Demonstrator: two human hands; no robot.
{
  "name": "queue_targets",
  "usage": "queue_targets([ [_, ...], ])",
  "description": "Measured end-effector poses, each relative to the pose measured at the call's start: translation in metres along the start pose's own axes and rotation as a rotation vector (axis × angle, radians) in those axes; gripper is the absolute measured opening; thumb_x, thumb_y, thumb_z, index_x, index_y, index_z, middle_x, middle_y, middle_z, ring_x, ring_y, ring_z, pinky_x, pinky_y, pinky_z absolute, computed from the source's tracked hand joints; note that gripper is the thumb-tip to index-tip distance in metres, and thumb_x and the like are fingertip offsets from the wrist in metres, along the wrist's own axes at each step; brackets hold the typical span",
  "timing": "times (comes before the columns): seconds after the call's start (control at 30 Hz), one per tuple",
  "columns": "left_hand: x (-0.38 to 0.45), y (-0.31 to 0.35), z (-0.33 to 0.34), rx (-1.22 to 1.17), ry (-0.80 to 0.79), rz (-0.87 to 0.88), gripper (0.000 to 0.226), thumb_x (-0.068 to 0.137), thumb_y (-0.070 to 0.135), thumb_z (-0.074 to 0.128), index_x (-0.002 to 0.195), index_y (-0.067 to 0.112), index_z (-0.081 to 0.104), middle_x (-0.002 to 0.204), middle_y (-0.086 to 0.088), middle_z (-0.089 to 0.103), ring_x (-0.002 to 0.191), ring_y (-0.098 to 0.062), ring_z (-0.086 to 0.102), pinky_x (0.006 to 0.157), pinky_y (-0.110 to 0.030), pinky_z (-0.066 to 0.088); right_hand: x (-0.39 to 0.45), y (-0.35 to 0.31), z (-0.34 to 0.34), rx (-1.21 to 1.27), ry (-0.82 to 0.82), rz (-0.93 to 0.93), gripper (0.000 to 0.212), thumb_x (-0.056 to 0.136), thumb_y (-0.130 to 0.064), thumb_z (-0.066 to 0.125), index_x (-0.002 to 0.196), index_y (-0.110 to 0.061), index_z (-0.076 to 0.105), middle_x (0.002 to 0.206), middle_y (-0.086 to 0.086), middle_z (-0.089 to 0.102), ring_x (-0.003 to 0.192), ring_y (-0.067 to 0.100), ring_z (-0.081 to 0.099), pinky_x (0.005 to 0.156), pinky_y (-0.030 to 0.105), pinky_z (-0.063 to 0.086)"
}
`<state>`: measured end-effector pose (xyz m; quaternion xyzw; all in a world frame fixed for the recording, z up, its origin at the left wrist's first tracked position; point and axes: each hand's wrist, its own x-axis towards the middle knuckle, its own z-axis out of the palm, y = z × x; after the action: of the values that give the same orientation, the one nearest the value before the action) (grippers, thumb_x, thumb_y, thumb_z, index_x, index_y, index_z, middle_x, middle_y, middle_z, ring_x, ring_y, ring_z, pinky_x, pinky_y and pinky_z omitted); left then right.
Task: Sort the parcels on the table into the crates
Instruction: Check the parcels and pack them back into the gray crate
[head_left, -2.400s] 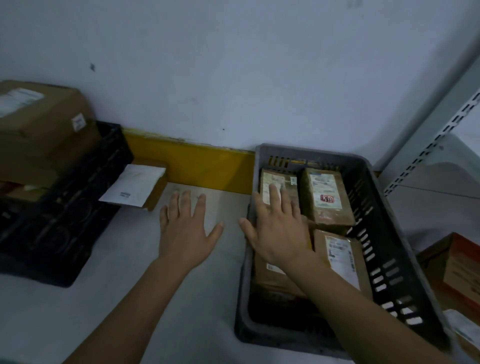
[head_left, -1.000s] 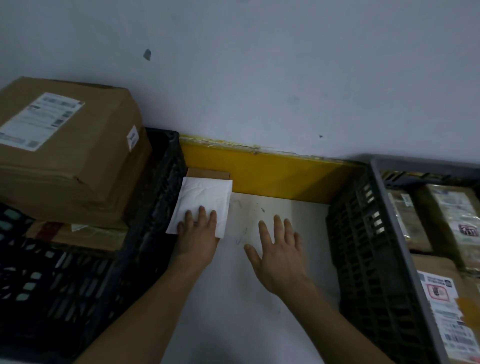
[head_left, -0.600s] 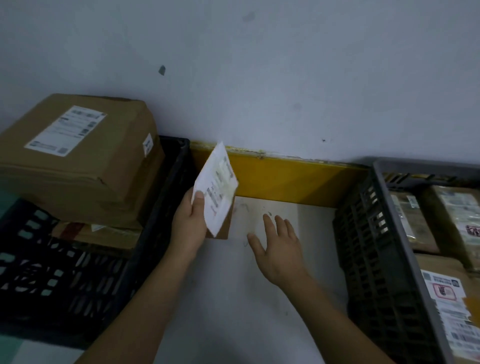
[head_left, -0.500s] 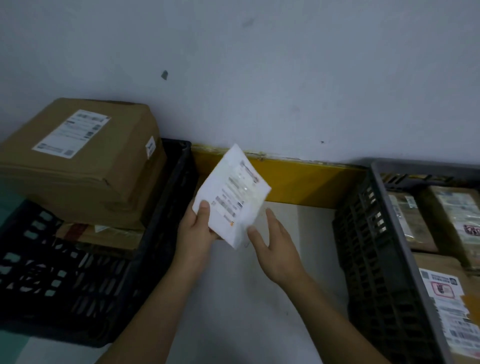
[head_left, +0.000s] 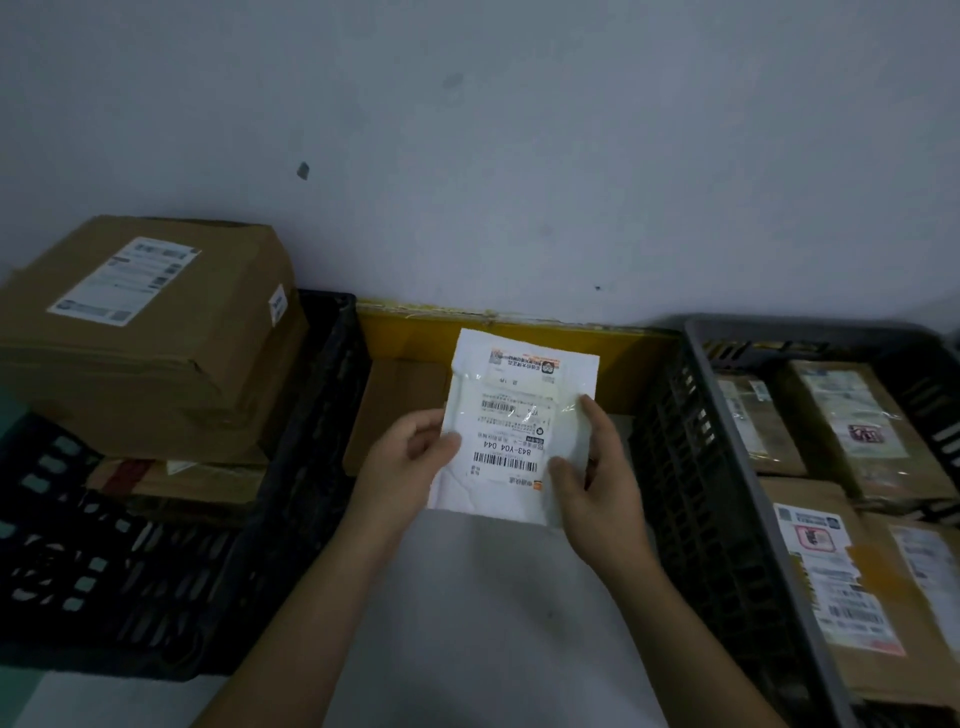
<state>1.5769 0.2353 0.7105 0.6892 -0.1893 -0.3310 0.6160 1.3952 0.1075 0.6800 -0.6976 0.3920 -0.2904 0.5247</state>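
White mailer pouch (head_left: 511, 441): flat, thin, likely light, soft, slick. Held above bench (head_left: 467, 597), between black crate (head_left: 156, 571) and grey crate (head_left: 727, 519). Left hand (head_left: 400, 473), right hand (head_left: 592, 478) pinching side edges; best gripped there.

I hold a white parcel (head_left: 511, 431) up over the table (head_left: 467, 623) with my 2 hands. My left hand (head_left: 402, 467) pinches its left edge and my right hand (head_left: 597, 478) grips its right edge. A black crate (head_left: 171, 571) with a big brown box (head_left: 150, 332) sits left. A gray crate (head_left: 727, 519) of brown parcels (head_left: 862, 426) sits right.
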Motion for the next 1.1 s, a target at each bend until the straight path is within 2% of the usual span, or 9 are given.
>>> queue_targets([
  [0.1, -0.002, 0.013, 0.015, 0.078, -0.103, 0.070, 0.025, 0.104, 0.008, 0.066, 0.119, 0.027, 0.069, 0.109, 0.008, 0.081, 0.096, -0.007, 0.078, 0.071, -0.017, 0.058, -0.005, -0.010, -0.013, -0.053, -0.015, -0.049, 0.072, 0.104, -0.014, 0.068, 0.161, -0.044, 0.034, 0.133, -0.053, 0.050, 0.126, -0.014, 0.057, 0.094, 0.020, 0.060],
  [0.27, 0.006, 0.044, 0.026, 0.281, -0.233, 0.247, 0.032, 0.104, 0.007, 0.063, 0.114, 0.037, 0.066, 0.108, 0.013, 0.078, 0.093, 0.000, 0.074, 0.071, -0.015, 0.057, 0.000, -0.030, -0.069, -0.162, 0.185, -0.170, 0.079, 0.099, -0.031, 0.077, 0.165, -0.036, 0.034, 0.152, -0.014, 0.056, 0.132, 0.005, 0.060, 0.099, 0.036, 0.060],
  [0.43, 0.002, 0.053, 0.059, 0.188, -0.304, 0.303, 0.030, 0.104, 0.008, 0.065, 0.119, 0.034, 0.069, 0.108, 0.013, 0.080, 0.095, -0.004, 0.077, 0.072, -0.017, 0.057, 0.001, -0.051, -0.116, -0.166, 0.258, -0.137, 0.082, 0.099, -0.035, 0.077, 0.166, -0.039, 0.031, 0.130, -0.046, 0.056, 0.111, -0.015, 0.066, 0.080, 0.007, 0.055],
  [0.53, -0.006, 0.045, 0.093, 0.084, -0.310, 0.305, 0.027, 0.104, 0.009, 0.066, 0.123, 0.027, 0.068, 0.107, 0.015, 0.081, 0.094, -0.005, 0.078, 0.070, -0.017, 0.057, -0.018, -0.047, -0.129, -0.086, 0.284, -0.078, 0.080, 0.101, -0.027, 0.076, 0.164, -0.047, 0.030, 0.138, -0.022, 0.065, 0.106, 0.003, 0.076, 0.082, 0.027, 0.064],
  [0.67, -0.023, 0.030, 0.150, 0.109, -0.371, 0.305, 0.021, 0.103, 0.018, 0.069, 0.117, 0.034, 0.066, 0.108, 0.017, 0.079, 0.095, -0.003, 0.076, 0.075, -0.030, 0.062, -0.047, -0.037, -0.163, -0.200, 0.392, -0.029, 0.079, 0.101, -0.015, 0.070, 0.160, -0.052, 0.034, 0.134, -0.018, 0.066, 0.112, 0.009, 0.072, 0.093, 0.046, 0.063],
  [0.77, -0.036, 0.021, 0.189, 0.172, -0.424, 0.342, 0.027, 0.102, 0.023, 0.071, 0.115, 0.045, 0.062, 0.109, 0.018, 0.077, 0.097, 0.000, 0.074, 0.080, -0.033, 0.061, -0.057, -0.033, -0.205, -0.258, 0.492, 0.014, 0.073, 0.102, -0.013, 0.066, 0.154, -0.056, 0.040, 0.127, -0.021, 0.067, 0.105, 0.005, 0.071, 0.088, 0.041, 0.064],
  [0.9, -0.047, 0.014, 0.235, 0.307, -0.448, 0.443, 0.035, 0.102, 0.021, 0.071, 0.130, 0.037, 0.059, 0.097, 0.015, 0.074, 0.093, -0.001, 0.069, 0.080, -0.026, 0.055, -0.062, -0.023, -0.270, -0.332, 0.578, 0.016, 0.067, 0.104, -0.014, 0.063, 0.149, -0.060, 0.045, 0.119, -0.019, 0.069, 0.096, 0.000, 0.070, 0.072, 0.023, 0.056],
  [1.0, -0.057, 0.010, 0.265, 0.414, -0.435, 0.535, 0.040, 0.103, 0.026, 0.068, 0.139, 0.036, 0.054, 0.096, 0.023, 0.067, 0.092, 0.004, 0.064, 0.072, -0.009, 0.047, -0.057, -0.009, -0.326, -0.372, 0.620, 0.023, 0.065, 0.104, -0.012, 0.061, 0.151, -0.055, 0.047, 0.131, -0.010, 0.066, 0.106, 0.009, 0.069, 0.081, 0.035, 0.058],
  [1.1, -0.069, 0.006, 0.293, 0.551, -0.407, 0.620, 0.044, 0.105, 0.034, 0.063, 0.147, 0.035, 0.050, 0.104, 0.024, 0.064, 0.101, 0.003, 0.060, 0.076, -0.008, 0.043, -0.044, 0.014, -0.381, -0.461, 0.588, 0.064, 0.066, 0.104, -0.013, 0.060, 0.152, -0.055, 0.044, 0.132, -0.008, 0.062, 0.103, 0.010, 0.066, 0.082, 0.042, 0.060],
])
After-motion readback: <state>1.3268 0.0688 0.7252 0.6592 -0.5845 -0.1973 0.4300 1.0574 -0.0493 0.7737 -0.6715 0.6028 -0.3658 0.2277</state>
